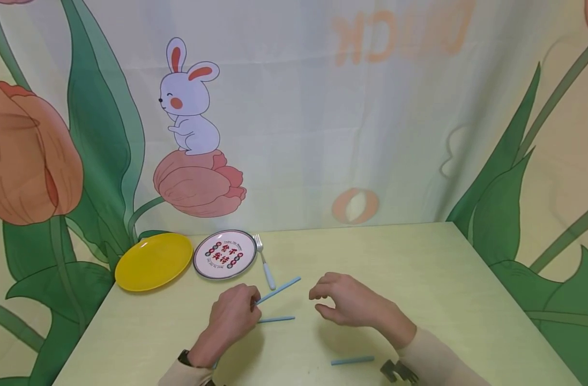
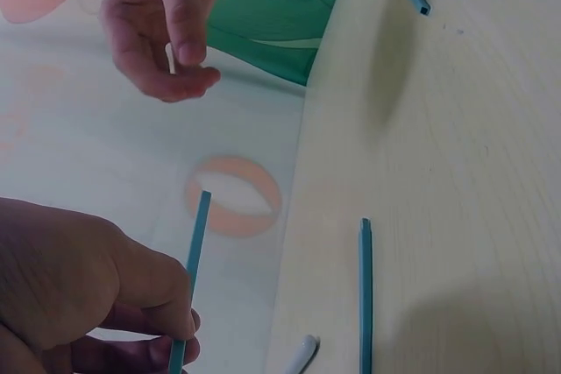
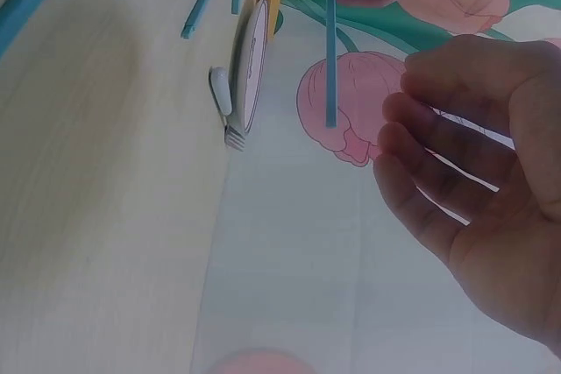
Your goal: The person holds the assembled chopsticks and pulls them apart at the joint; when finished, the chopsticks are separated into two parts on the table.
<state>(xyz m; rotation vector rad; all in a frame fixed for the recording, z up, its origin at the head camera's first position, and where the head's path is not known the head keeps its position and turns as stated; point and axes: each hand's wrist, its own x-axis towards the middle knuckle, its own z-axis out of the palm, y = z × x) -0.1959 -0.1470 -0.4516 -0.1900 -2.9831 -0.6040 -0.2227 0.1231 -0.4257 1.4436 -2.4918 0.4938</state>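
Note:
My left hand [image 1: 233, 316] pinches a thin blue stick [image 1: 281, 289] near one end, and its free end slants up to the right, off the table. Below it, a second blue stick [image 1: 279, 319] lies on the table, its left part hidden by the hand. My right hand [image 1: 349, 300] hovers to the right with fingers loosely bent and nothing in them; the right wrist view shows the bare palm [image 3: 500, 243]. Nearer the front, by the right wrist, lies another blue stick [image 1: 352, 361]. A bit of blue [image 1: 215, 364] shows beside the left wrist, mostly covered.
At the back left stand a yellow plate [image 1: 154, 262] and a white plate [image 1: 225, 254] with red lettering. A fork [image 1: 267, 271] with a pale handle lies beside the white plate. Behind the pale table [image 1: 448, 279] hangs a printed curtain [image 1: 294, 118].

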